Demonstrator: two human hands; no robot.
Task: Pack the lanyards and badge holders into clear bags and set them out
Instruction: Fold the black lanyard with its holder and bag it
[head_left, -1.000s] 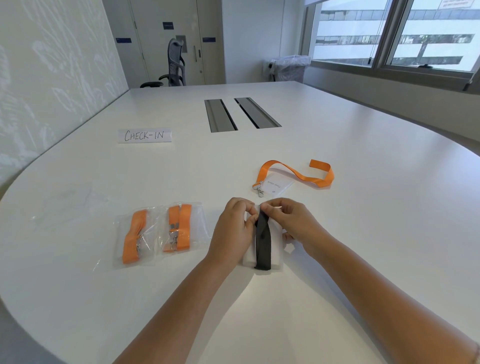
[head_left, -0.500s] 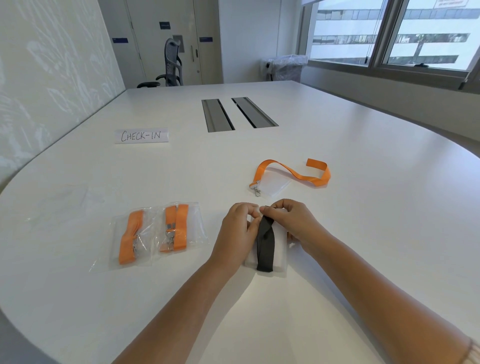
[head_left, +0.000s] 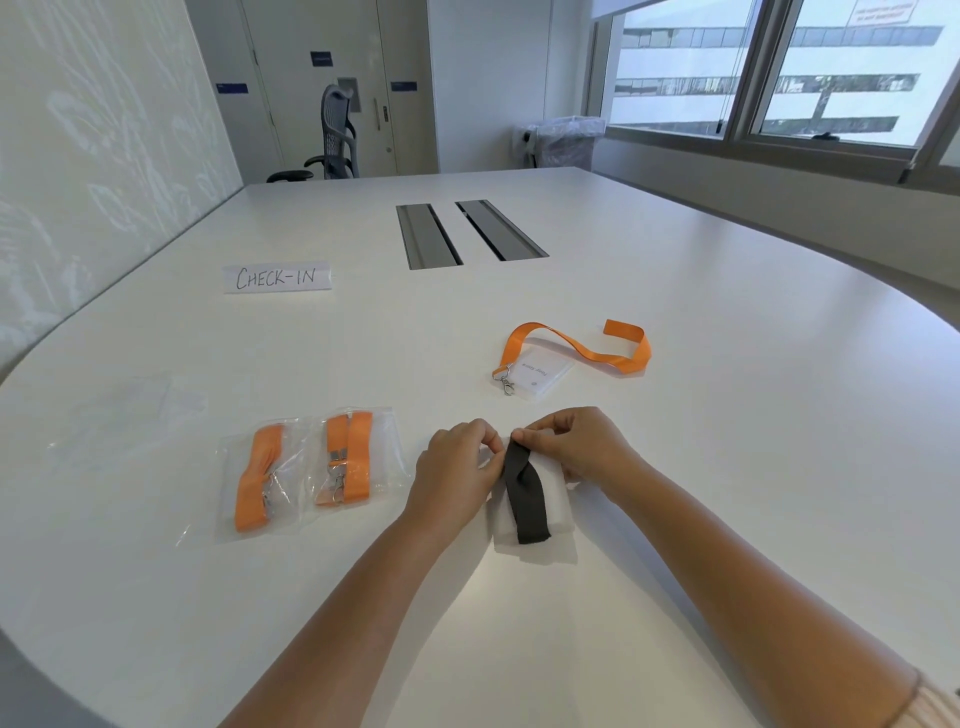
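On the broad white surface (head_left: 675, 467), two sealed clear bags of folded orange lanyards (head_left: 306, 467) lie left of the hands, and a loose orange lanyard (head_left: 576, 348) lies beyond them. The left hand (head_left: 457, 478) and right hand (head_left: 576, 447) pinch with curled fingers the far edge of a clear bag holding a folded black lanyard (head_left: 524, 499).

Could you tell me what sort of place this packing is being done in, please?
Most likely an office meeting room set up as an event check-in desk. A large white conference table has cable hatches in its middle, a handwritten CHECK-IN sign lies on it, and an office chair stands by the door.
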